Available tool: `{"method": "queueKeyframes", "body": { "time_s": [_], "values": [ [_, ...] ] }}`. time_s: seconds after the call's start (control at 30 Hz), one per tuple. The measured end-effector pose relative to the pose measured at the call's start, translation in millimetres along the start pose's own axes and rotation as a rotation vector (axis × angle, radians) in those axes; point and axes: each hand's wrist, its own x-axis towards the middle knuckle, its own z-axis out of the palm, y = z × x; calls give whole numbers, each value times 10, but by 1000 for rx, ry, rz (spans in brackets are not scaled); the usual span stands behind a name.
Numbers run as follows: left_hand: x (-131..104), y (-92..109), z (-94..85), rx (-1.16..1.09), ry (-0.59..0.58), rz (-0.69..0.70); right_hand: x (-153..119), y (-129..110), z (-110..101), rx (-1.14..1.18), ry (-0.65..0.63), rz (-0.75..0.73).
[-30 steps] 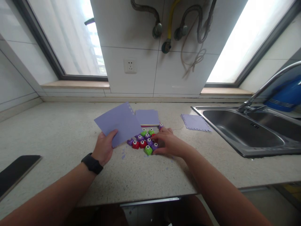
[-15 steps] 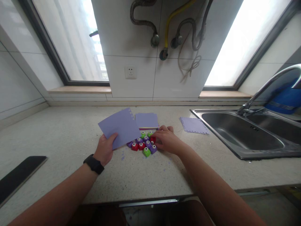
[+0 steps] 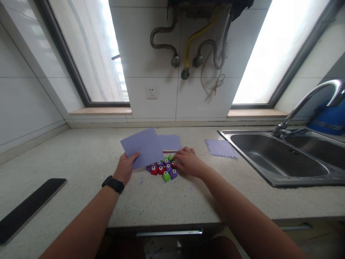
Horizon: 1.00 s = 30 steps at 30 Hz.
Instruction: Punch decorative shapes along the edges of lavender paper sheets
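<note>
Head view: the left hand (image 3: pixel 124 169) is pinching a purple sheet (image 3: pixel 144 147) in a closed grip; the right hand (image 3: pixel 191 162) is half-curling beside craft punches (image 3: pixel 161 170) clustering on the counter (image 3: pixel 161 207), any hold hidden. Crowded fingers risk toppling punches; loose pinching risks dropping the sheet.

no readable text, label, brand, number or sign anywhere

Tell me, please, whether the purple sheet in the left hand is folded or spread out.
Spread out: the purple sheet shows one broad face without a visible crease, held by the left hand.
</note>
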Motion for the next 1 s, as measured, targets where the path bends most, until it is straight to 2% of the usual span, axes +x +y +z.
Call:
{"method": "queueKeyframes", "body": {
  "time_s": [0.13,0.23,0.3,0.43,0.67,0.8,0.87,1.0],
  "values": [
    [190,152,320,-184,43,95,119,10,-59,-9,-75,-107],
    [300,135,479,-260,-16,79,181,15,-48,-9,-101,-165],
    [340,80,508,-278,-73,38,197,21,-12,15,-82,-159],
    [347,-8,469,-239,-112,-7,194,25,50,112,-52,-125],
    [273,-92,469,-168,-154,-32,152,24,-64,266,-14,-124],
    [240,-154,502,-145,-170,-36,57,91,-89,527,63,-28],
    [221,-164,517,-127,-171,-32,16,135,-79,738,106,78],
    [172,-141,547,-101,-173,-40,12,195,-28,1205,286,164]
  ]
}}
